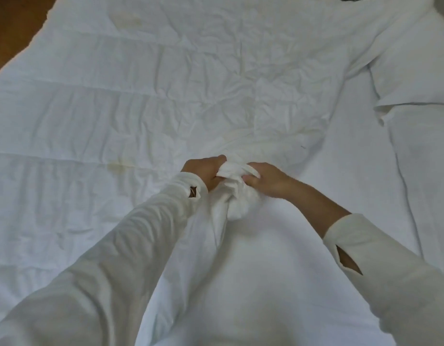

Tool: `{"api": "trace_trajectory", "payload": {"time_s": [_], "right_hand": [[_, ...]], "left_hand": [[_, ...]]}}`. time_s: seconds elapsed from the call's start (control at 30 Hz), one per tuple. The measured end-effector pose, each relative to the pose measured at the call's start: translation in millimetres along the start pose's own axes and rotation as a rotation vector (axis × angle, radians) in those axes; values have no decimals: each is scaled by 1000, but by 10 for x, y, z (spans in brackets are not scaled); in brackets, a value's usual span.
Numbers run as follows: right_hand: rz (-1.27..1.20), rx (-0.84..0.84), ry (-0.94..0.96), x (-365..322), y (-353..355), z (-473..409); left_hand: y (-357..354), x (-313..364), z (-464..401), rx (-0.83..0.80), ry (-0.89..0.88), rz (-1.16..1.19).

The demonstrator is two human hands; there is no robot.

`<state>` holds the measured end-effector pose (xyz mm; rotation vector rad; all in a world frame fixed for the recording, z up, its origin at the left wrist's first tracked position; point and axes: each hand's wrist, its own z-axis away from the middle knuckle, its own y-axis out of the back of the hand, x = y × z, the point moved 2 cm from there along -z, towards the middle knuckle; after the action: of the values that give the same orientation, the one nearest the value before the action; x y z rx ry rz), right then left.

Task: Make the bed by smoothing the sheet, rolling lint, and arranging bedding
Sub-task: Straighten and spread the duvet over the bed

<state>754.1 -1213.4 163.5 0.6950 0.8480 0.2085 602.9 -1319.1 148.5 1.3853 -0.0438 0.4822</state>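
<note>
By my reckoning I'm mid-task: the quilted comforter [96,116] on the left of the bed lies spread but wrinkled and stained, and no lint roller is in sight. My left hand [206,174] and right hand [263,182] meet at center, fingers [252,172] curled tight around a bunched corner of the white sheet [230,196], the rest draping toward me.

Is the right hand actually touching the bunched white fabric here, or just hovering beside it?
Touching. In the head view, the right hand has its fingers curled over the bunched white fabric, with the thumb pressed against its near side. The left hand grips the same bunch.
</note>
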Motion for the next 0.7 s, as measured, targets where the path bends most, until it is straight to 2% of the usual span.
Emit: {"api": "trace_trajectory", "payload": {"time_s": [0.07,0.13,0.27,0.3,0.37,0.4,0.6,0.7], "right_hand": [[-344,241,-76,98,-163,150],[-563,246,-146,143,-436,244],[-550,321,-406,95,-806,58],[-642,350,-425,62,-844,0],[-893,403,-345,37,-874,-52],[-937,437,-306,43,-832,-31],[-581,609,-11,9,178,537],[-253,577,-25,124,738,929]], "left_hand": [[106,10,-88,92,47,139],[184,-10,-142,124,67,252],[347,-29,-102,198,109,505],[380,-49,-79,228,132,537],[447,-93,-21,251,150,537],[474,-114,7,248,143,517],[726,58,115,289,82,472],[811,364,116,232,23,449]]}}
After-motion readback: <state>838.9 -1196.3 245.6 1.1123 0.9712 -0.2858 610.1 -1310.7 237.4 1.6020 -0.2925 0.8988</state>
